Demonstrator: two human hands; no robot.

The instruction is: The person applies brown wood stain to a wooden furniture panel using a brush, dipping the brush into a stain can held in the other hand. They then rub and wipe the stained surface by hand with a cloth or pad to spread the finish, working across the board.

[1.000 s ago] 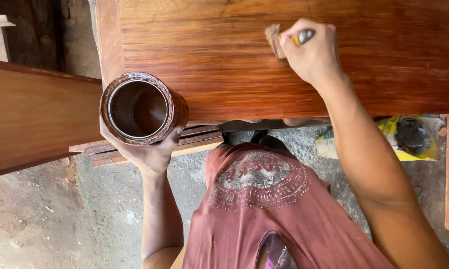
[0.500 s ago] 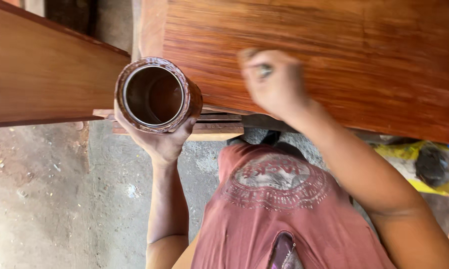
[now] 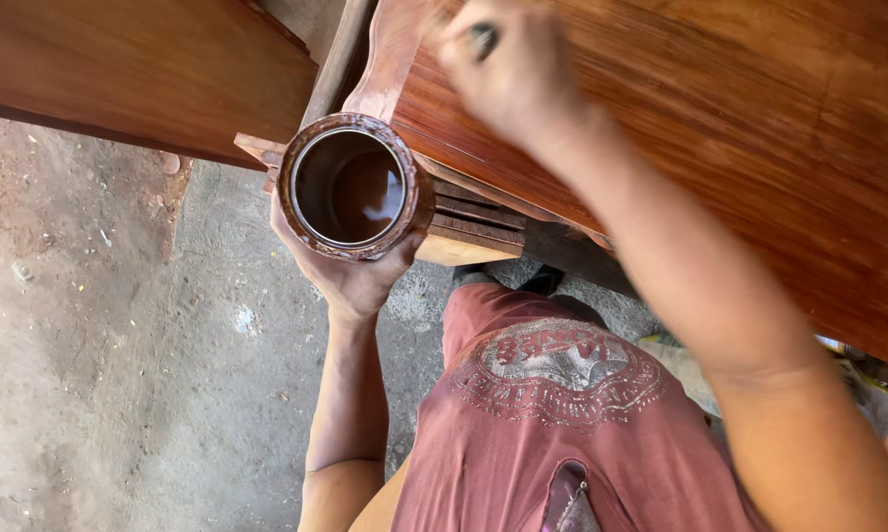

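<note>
Two hands are at work over reddish-brown varnished wood. The left hand (image 3: 350, 271) cups a round open can (image 3: 353, 187) from below, fingers wrapped up around its wall, holding it upright just beside the edge of the big wooden panel (image 3: 739, 148). The can's rim is caked with dried brown drips, and inside sits a dark brown glossy liquid, likely varnish or stain, that catches a pale reflection; the inner wall is coated the same brown. The right hand (image 3: 513, 74) is blurred, curled closed around a small dark-tipped tool (image 3: 483, 37) and pressed on the panel's surface near its upper left corner; what kind of tool it is cannot be made out. The panel shows strong streaky grain with a wet-looking sheen. A second brown board (image 3: 138, 69) lies to the left, well apart from the can. Below are the bare concrete floor (image 3: 119, 374) and the person's faded red shirt (image 3: 562, 414).
</note>
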